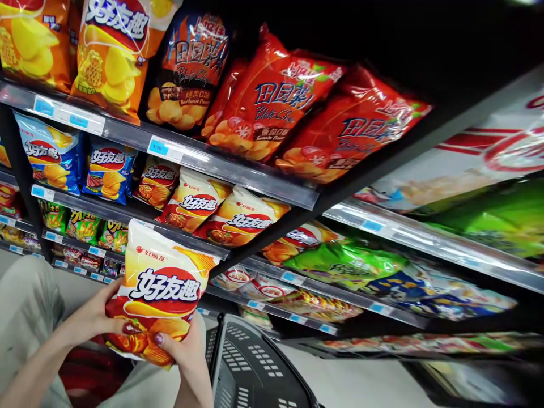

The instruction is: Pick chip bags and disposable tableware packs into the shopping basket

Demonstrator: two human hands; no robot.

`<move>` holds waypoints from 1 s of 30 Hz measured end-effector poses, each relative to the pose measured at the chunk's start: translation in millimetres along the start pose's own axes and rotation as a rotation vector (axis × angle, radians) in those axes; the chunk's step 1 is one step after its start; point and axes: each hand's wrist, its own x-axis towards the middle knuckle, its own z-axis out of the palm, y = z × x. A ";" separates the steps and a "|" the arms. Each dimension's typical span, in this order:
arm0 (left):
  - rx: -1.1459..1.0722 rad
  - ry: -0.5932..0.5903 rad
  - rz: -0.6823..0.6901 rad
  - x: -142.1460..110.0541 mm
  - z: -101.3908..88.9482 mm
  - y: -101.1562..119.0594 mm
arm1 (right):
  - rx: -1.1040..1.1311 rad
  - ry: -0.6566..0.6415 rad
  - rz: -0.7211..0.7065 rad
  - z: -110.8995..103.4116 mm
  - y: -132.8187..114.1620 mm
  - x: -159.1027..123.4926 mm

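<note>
Both of my hands hold a white, yellow and red bag of potato chips [164,286] upright in front of the shelves, its printed front towards me. My left hand [104,309] grips the bag's left side, thumb across the front and the other fingers hidden behind it. Lower right on the bag, my right hand [185,343] presses its thumb on the front; its fingers are behind. Similar white and red chip bags [244,218] stand on the shelf just beyond.
A dark plastic shopping basket [255,362] stands on the floor to the right of my right hand. Red chip bags [272,102] lean along the upper shelf, whose edge [238,167] juts out. Blue bags [110,170] fill the shelf at left. Green snack bags [348,260] lie farther right.
</note>
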 end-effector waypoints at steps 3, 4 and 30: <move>0.008 0.011 -0.018 0.4 -1.1 0.1 | 0.002 -0.003 0.018 1.1 -0.5 -1.3; 0.008 0.011 -0.019 0.6 -1.8 -0.3 | 0.009 -0.006 0.024 1.9 -1.6 -1.7; -0.070 -0.056 -0.010 0.8 0.0 4.1 | 0.035 -0.021 0.092 18.6 -23.6 -7.8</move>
